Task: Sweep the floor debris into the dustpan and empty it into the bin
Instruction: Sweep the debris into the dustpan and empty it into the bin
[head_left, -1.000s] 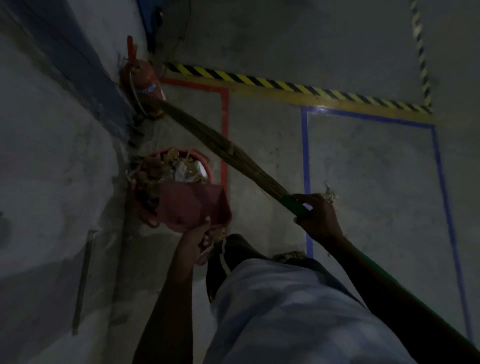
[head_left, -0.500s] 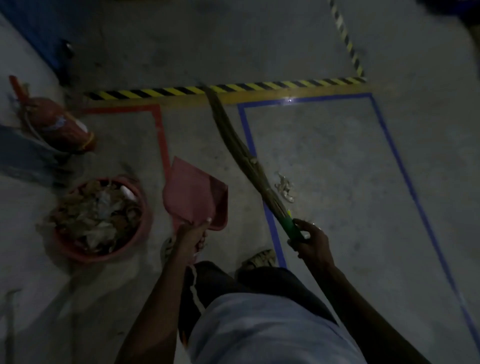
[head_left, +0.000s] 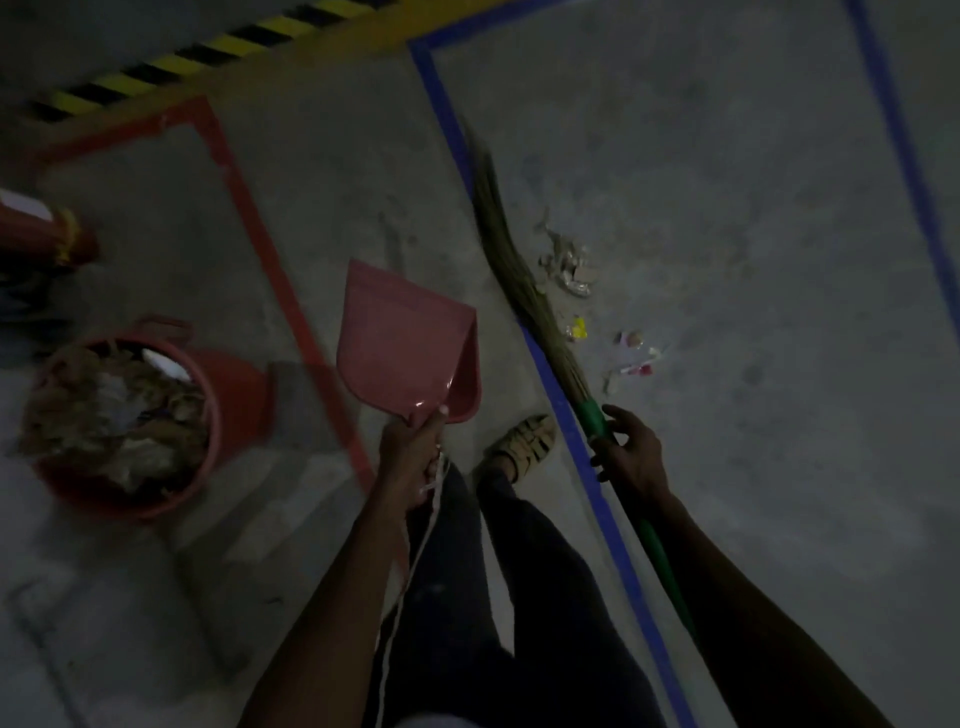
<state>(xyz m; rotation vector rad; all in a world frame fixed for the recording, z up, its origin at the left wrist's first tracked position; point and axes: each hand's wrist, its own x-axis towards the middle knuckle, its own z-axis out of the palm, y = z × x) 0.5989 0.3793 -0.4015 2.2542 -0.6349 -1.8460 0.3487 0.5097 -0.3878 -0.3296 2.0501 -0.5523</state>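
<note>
Round red plastic bin heaped with rubbish, far left. Left hand grips handle of pink plastic dustpan, held off floor. Right hand fingers curled round green-handled straw broom. Scattered debris just right of bristles.

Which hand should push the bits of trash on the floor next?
Probably the right hand: it holds the broom, right beside the debris. The left hand only holds the dustpan.

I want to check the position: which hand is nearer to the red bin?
Left. The left hand holds the dustpan right of the bin; the right hand is farther right.
</note>
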